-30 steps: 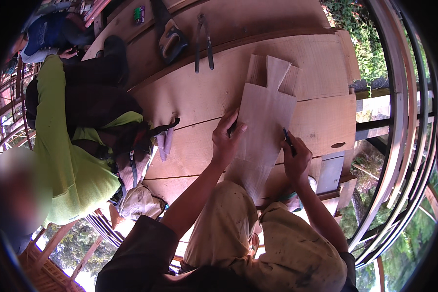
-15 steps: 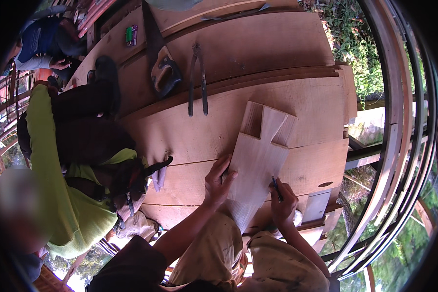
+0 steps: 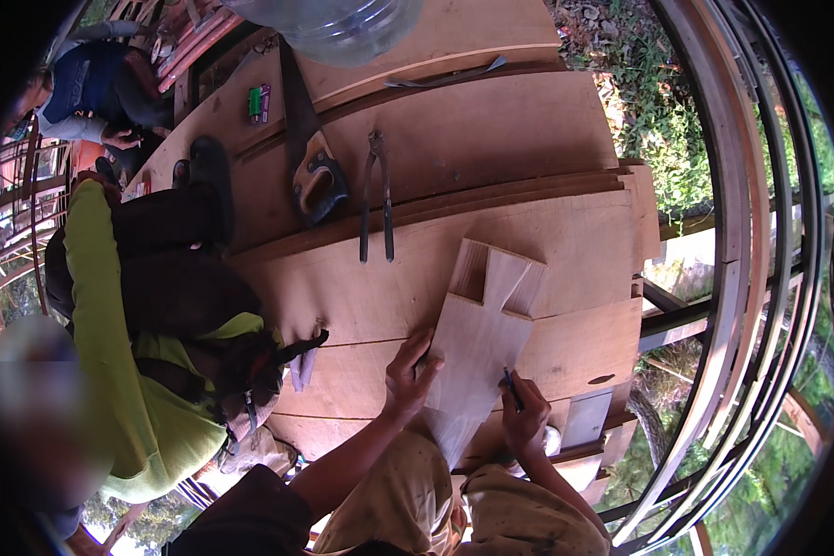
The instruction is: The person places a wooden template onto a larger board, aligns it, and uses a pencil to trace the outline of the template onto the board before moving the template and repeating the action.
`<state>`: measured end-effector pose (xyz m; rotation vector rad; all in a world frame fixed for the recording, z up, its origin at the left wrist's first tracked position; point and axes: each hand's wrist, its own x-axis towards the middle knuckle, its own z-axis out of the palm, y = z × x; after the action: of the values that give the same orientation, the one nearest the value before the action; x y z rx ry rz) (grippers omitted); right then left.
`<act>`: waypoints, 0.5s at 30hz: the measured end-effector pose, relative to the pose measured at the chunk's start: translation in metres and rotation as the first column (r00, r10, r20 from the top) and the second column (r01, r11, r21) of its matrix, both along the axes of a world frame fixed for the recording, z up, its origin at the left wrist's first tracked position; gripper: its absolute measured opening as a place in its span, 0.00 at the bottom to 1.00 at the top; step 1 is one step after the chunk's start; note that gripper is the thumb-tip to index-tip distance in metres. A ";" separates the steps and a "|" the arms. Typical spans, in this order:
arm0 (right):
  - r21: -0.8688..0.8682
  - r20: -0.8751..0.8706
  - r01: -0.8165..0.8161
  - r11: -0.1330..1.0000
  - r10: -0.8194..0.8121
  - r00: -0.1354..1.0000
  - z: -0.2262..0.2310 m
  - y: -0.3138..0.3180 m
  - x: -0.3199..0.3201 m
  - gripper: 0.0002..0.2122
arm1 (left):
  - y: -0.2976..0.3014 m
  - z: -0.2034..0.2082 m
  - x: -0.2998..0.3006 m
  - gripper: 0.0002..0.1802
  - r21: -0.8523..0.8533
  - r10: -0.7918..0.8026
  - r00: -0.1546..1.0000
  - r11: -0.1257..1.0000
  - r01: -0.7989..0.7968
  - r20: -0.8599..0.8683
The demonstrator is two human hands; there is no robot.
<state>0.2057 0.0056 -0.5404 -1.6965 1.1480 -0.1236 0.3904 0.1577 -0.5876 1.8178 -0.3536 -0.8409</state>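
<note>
A pale wooden board (image 3: 473,357) with a notched far end slants across the plank bench in front of my knees. My left hand (image 3: 410,375) grips its left edge, with the thumb on the upper face. In my right hand (image 3: 526,412) is a dark pencil (image 3: 512,387), pinched between the fingers near the board's right edge; whether its tip touches the wood I cannot tell. Beyond the board lie long-handled pincers (image 3: 376,196) and a handsaw (image 3: 317,181) with a wooden handle. The board's near end reaches down between my knees.
At left sits a person in a yellow-green top (image 3: 130,371), legs along the planks (image 3: 565,222). Another person (image 3: 93,88) is farther back. A green lighter (image 3: 256,105), a clear plastic container (image 3: 343,28) and a metal strip (image 3: 449,74) lie beyond the saw. Curved-looking rails (image 3: 732,278) run along the right.
My view has tilted, so the bench and tools appear lower and more of the clear container shows. Both hands stay at the board, the pencil in nearly the same place.
</note>
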 end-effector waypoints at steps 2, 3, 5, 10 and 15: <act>0.012 -0.015 -0.001 1.000 0.001 1.000 0.003 -0.001 0.001 0.16 | 0.000 0.000 -0.001 0.28 -0.002 0.010 1.000 1.000 -0.010 0.005; 0.020 -0.021 -0.002 1.000 0.002 1.000 0.005 -0.002 0.002 0.16 | 0.000 0.000 -0.001 0.28 -0.002 0.016 1.000 1.000 -0.016 0.008; -0.021 -0.005 -0.030 0.999 0.029 1.000 0.001 -0.001 0.000 0.16 | 0.000 0.003 -0.001 0.28 0.009 0.009 1.000 1.000 -0.009 -0.018; -0.023 0.006 -0.029 0.999 0.029 1.000 -0.002 -0.001 -0.002 0.16 | -0.004 0.004 -0.001 0.28 -0.021 0.008 1.000 1.000 -0.008 0.009; -0.007 0.010 -0.024 1.000 0.024 1.000 0.003 -0.006 0.004 0.15 | -0.006 0.002 -0.003 0.27 -0.071 0.022 0.999 0.997 -0.020 0.026</act>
<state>0.2093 -0.0001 -0.5376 -1.7133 1.1203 -0.1215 0.3878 0.1516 -0.5860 1.7649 -0.3765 -0.7810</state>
